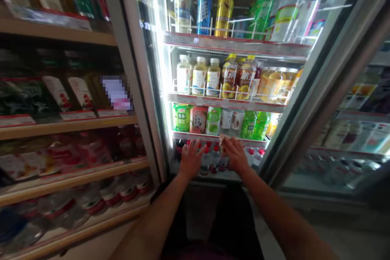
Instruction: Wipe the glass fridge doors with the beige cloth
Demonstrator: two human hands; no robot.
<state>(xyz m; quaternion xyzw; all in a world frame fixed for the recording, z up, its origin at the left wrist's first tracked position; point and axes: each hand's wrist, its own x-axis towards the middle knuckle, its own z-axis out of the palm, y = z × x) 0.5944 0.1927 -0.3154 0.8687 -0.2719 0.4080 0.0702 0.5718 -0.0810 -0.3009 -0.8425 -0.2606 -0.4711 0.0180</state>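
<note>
Inside the lit cooler, my left hand [191, 158] is spread with fingers apart over the red-capped bottles [215, 155] on the bottom level, and nothing shows in it. My right hand [235, 155] is closed around a crumpled pale cloth [223, 140] at the edge of the shelf [195, 136] above those bottles. On that shelf stand green cartons [182, 118], a pink carton [198, 120], clear-and-white packs and green bottles [249, 124]. The tips of my right fingers are partly blurred.
Upper cooler shelves hold cans [224, 14], iced tea bottles [230, 75] and juice bottles. The metal door frame [310, 77] slants along the right. Wooden shelves [70, 120] with bottles and cartons stand at the left. My legs are below the cooler.
</note>
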